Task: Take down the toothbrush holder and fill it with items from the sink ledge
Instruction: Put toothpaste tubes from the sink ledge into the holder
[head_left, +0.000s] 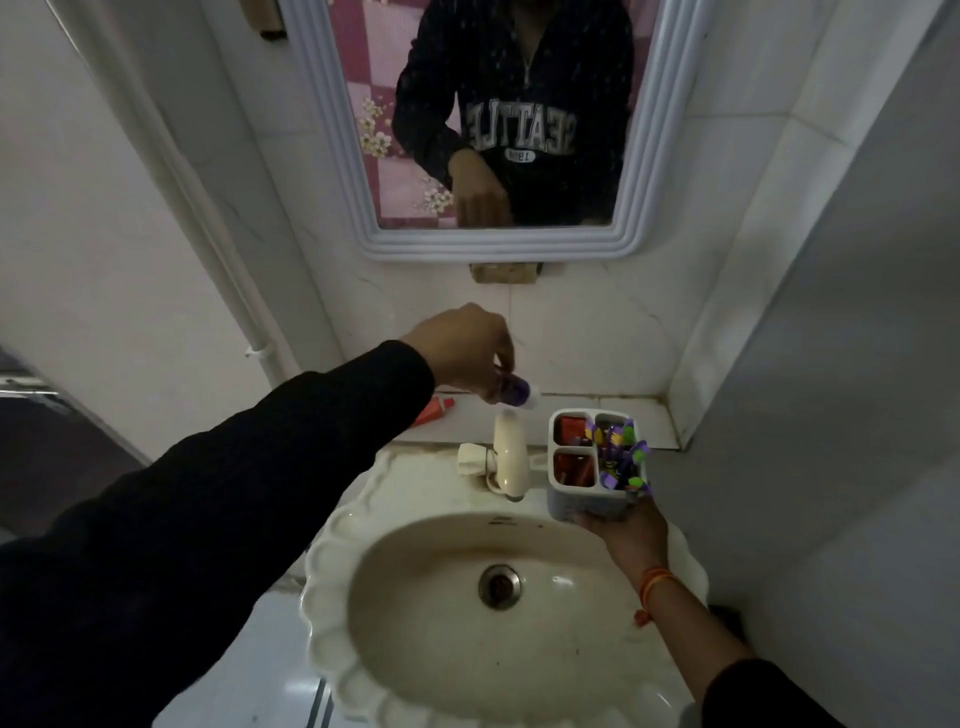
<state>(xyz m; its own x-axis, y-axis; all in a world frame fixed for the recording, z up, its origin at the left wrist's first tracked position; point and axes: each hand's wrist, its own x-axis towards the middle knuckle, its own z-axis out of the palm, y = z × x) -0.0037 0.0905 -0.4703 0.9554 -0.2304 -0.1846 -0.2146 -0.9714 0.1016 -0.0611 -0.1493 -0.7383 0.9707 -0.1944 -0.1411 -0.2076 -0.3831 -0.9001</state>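
Right of centre: toothbrush holder (597, 467), white, four compartments, propped from below on the right hand (631, 525), fingers cupped under its base, above the sink (363, 644) rim. Purple-and-green toothbrushes (621, 457) crowded into its right compartments; red items in the left ones. Centre, above the cream tap (508, 457): left hand (462, 348), fingers pinched on a small purple bottle (506, 392). Behind, on the tiled ledge (571, 410): red tube (434, 410), lying flat.

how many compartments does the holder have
4. In the holder, held by the right hand: two on the left hold red items, the far right one looks mostly dark, and the near right one holds the toothbrushes.
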